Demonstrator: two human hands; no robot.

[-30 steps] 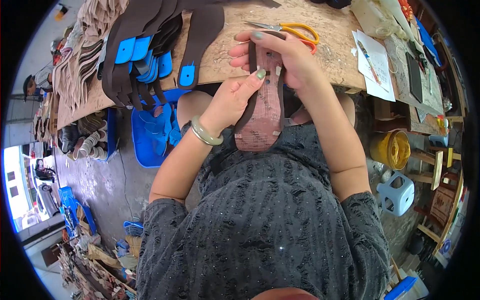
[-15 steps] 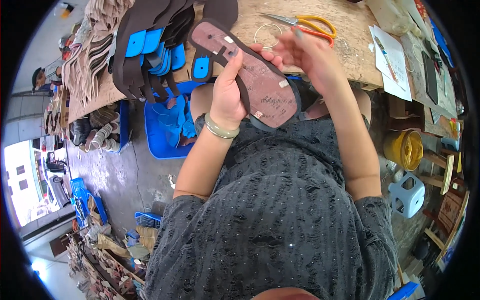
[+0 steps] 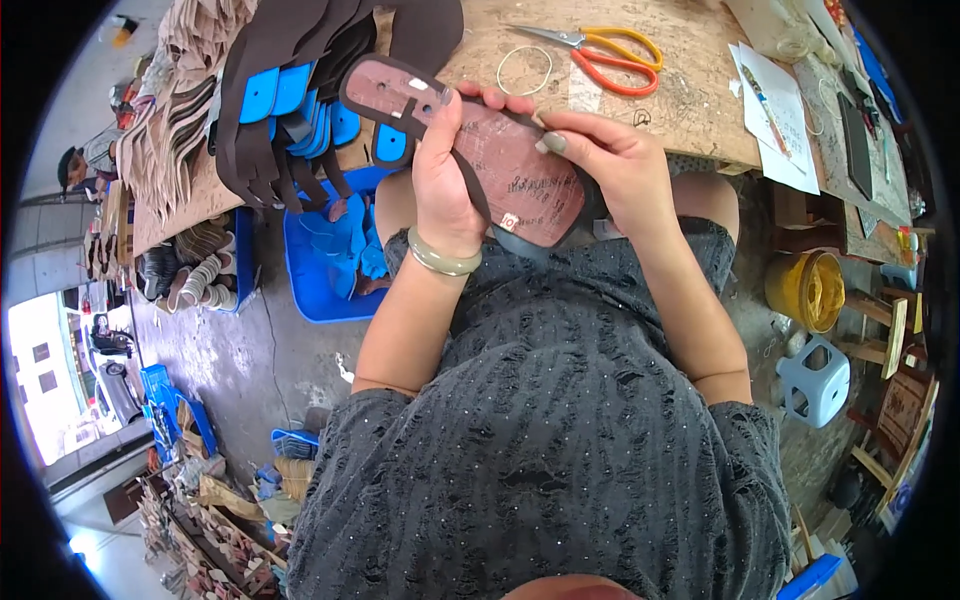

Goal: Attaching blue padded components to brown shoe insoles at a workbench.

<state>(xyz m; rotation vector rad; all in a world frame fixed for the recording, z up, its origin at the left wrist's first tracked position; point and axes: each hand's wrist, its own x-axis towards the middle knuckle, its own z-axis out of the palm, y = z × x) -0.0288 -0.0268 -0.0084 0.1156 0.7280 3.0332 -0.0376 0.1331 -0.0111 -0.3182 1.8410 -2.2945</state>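
A sandal sole [image 3: 525, 170] with a reddish-brown printed face and a dark rim is held aslant over my lap, beside the table edge. My left hand [image 3: 447, 170] is closed round its left side, thumb on the face and fingertips showing over the far edge. A dark strap with a blue pad [image 3: 390, 143] sticks out at the left. My right hand [image 3: 610, 160] is pinched at the right rim, thumb and forefinger together; what lies between them is too small to make out. Yellow-and-orange-handled scissors [image 3: 618, 62] and a pale ring-shaped band [image 3: 524, 69] lie beyond.
Dark strap pieces with blue pads [image 3: 285, 95] are heaped at the left of the wooden table [image 3: 690, 110], beside stacked beige pieces [image 3: 165, 150]. A blue bin [image 3: 300, 270] with blue scraps stands below. Paper with a pen [image 3: 780, 130] lies right; a yellow bucket [image 3: 805, 290] and stool [image 3: 815, 380] stand lower right.
My right hand has come down from above the table to the sole's right rim, covering where a white patch showed. My left hand has shifted the sole slightly left.
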